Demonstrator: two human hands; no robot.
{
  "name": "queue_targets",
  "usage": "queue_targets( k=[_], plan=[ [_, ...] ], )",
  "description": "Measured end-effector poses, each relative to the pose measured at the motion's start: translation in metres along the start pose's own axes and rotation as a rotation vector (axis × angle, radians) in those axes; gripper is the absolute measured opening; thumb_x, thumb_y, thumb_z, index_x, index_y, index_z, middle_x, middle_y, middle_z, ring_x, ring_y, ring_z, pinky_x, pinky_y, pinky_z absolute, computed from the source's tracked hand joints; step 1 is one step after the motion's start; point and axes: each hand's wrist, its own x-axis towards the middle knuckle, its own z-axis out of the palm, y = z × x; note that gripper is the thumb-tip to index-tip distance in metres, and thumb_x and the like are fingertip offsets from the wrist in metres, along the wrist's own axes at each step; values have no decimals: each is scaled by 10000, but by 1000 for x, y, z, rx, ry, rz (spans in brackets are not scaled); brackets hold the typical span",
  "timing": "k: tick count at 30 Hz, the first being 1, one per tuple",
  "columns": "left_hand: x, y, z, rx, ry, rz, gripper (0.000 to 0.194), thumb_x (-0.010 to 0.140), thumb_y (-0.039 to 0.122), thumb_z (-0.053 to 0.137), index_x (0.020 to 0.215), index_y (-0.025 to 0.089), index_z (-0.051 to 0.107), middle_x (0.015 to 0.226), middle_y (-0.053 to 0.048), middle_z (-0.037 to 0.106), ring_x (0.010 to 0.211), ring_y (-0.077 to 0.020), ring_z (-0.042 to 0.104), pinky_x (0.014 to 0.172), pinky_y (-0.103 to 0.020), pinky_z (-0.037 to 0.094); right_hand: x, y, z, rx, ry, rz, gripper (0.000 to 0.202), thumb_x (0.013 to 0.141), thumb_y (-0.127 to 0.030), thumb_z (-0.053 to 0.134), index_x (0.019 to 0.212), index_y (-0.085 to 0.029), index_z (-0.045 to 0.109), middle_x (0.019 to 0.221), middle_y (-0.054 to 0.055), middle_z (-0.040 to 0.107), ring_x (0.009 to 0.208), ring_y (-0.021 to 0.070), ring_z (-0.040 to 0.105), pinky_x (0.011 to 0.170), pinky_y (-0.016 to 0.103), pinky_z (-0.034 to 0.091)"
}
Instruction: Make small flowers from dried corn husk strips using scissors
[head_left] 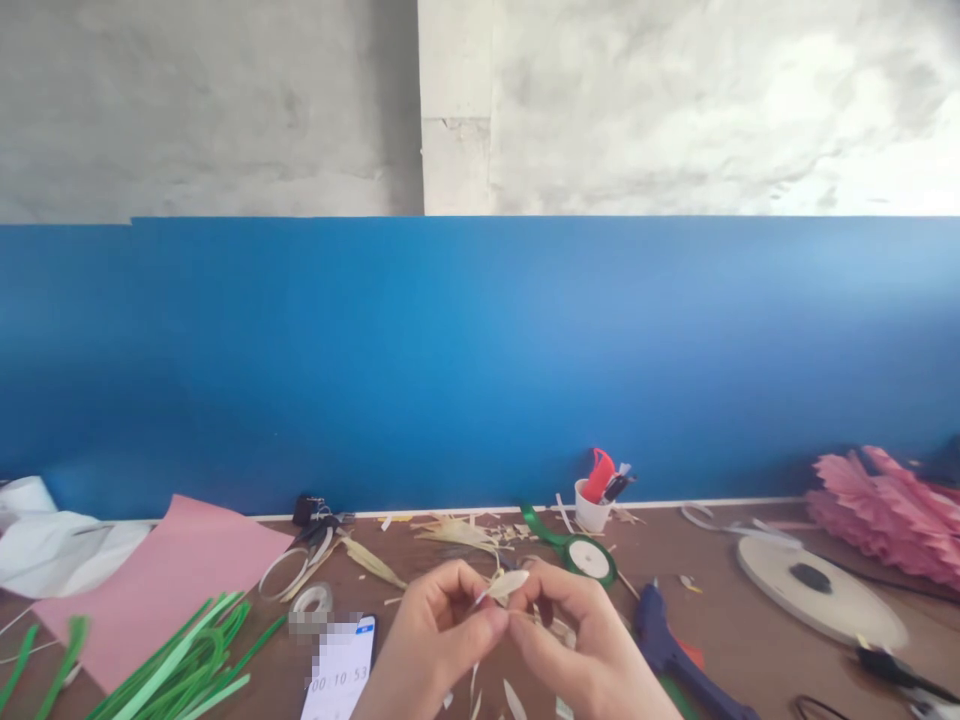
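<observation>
Close together at the bottom middle, both hands pinch a small pale leaf-shaped piece [508, 585], which looks like dried husk. My left hand [442, 635] has thumb and forefinger closed at its left end. My right hand [570, 630] closes its fingers on the piece from the right side. The very tips are partly hidden by the piece and the thumbs. Just under the hands lie loose pale husk bits [514, 700]. Behind them are longer dried husk strips [457, 532].
A phone [341, 670], green pipe cleaners [176, 660], tape roll [311, 603] and pink sheet [161, 580] lie left. Right are a green ribbon spool [589, 558], blue glue gun [675, 655], cream disc [825, 600] and pink pleated paper [885, 510]. A white cup [592, 512] stands behind.
</observation>
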Motion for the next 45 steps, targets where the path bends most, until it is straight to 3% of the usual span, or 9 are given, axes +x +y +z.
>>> queue_targets(
  k=[5, 11, 17, 24, 30, 34, 37, 40, 45],
  plan=[
    [0, 1, 1, 50, 24, -35, 422, 580, 491, 818, 603, 164, 554, 530, 60, 484, 472, -52, 245, 512, -195, 283, 5, 15, -3, 159, -59, 61, 302, 699, -440, 706, 715, -174, 564, 632, -22, 511, 546, 115, 485, 479, 209, 348],
    [-1, 5, 4, 85, 14, -8, 444, 552, 508, 821, 577, 145, 565, 532, 41, 499, 534, -83, 392, 565, -206, 323, 15, 19, -5, 351, -183, 134, 339, 625, -406, 763, 638, -166, 523, 562, -40, 500, 498, 75, 391, 468, 196, 263],
    [-7, 12, 12, 59, -60, 73, 380, 653, 472, 762, 573, 166, 553, 534, 3, 567, 577, -131, 507, 618, -244, 386, 23, 28, 0, 654, -416, 158, 216, 606, -298, 717, 554, -139, 580, 467, -40, 490, 476, 70, 393, 489, 194, 254],
    [-3, 5, 4, -9, -12, -67, 449, 556, 520, 813, 607, 157, 553, 469, 72, 456, 397, -16, 212, 432, -181, 166, 14, 31, 5, 927, -288, 408, 88, 638, -187, 678, 712, -140, 674, 746, 23, 622, 678, 109, 542, 670, 199, 412],
    [0, 7, 1, -209, 30, -147, 441, 533, 428, 850, 633, 141, 530, 481, 101, 397, 413, 9, 148, 422, -155, 84, 20, 26, 5, 1089, -405, 508, 154, 626, -224, 699, 704, -122, 612, 547, -72, 398, 492, 54, 372, 517, 155, 315],
    [5, 9, -8, -381, 108, -186, 416, 535, 339, 856, 614, 135, 502, 547, 82, 452, 426, 17, 167, 397, -134, 94, 23, 19, -4, 860, -213, 233, 223, 660, -295, 675, 613, -176, 493, 572, -60, 408, 529, 79, 368, 535, 191, 322],
    [10, 7, -14, -379, 130, -247, 354, 554, 268, 831, 604, 127, 510, 558, 63, 488, 415, 24, 203, 385, -124, 105, 18, 13, -9, 251, 29, -131, 137, 696, -197, 628, 823, -190, 579, 775, -1, 568, 688, 136, 477, 661, 246, 393],
    [13, -1, -15, -361, 148, -308, 306, 565, 221, 807, 602, 129, 517, 539, 54, 489, 401, 22, 218, 379, -126, 78, 12, 11, -5, -278, 110, -469, 386, 681, -48, 549, 1020, -231, 568, 973, 30, 601, 855, 183, 532, 776, 295, 420],
    [12, -9, -10, -279, 155, -304, 280, 612, 256, 794, 630, 122, 549, 545, 54, 472, 403, 13, 226, 394, -133, 84, 13, 15, 1, -728, 145, -800, 194, 805, -39, 492, 829, -213, 572, 730, 17, 639, 699, 177, 567, 638, 285, 392]
  ],
)
